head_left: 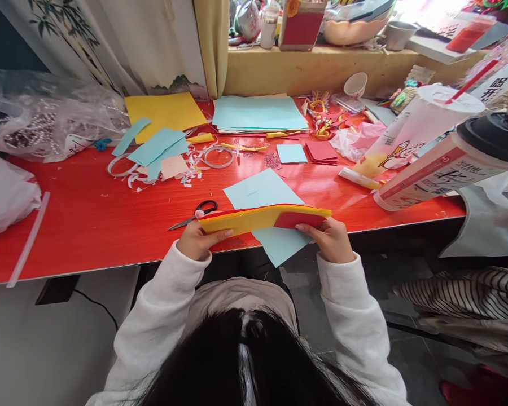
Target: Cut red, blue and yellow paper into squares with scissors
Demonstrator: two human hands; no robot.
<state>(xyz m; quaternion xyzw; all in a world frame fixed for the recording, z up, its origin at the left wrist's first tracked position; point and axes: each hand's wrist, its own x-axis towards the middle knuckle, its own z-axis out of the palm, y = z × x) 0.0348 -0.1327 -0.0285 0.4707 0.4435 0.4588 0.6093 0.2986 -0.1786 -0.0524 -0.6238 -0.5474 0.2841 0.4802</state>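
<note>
Between my two hands a folded yellow and red paper (254, 219) is held up near the table's front edge. My left hand (201, 239) grips its left end, thumb on the near face. My right hand (332, 237) pinches the right end, where the red part shows. Beneath the folded paper lies a light blue sheet (262, 189), one corner sticking out past the table edge. Black-handled scissors (197, 214) rest just behind my left hand, their handle partly close to the paper's end.
Blue paper stacks (260, 113), a yellow sheet (165, 115), paper scraps (169, 169) and tape rings (218, 157) lie along the back of the red table (110, 225). Small red squares (322, 152) sit behind. Two tall drink cups (440, 163) stand at right, plastic bags (8, 192) at left.
</note>
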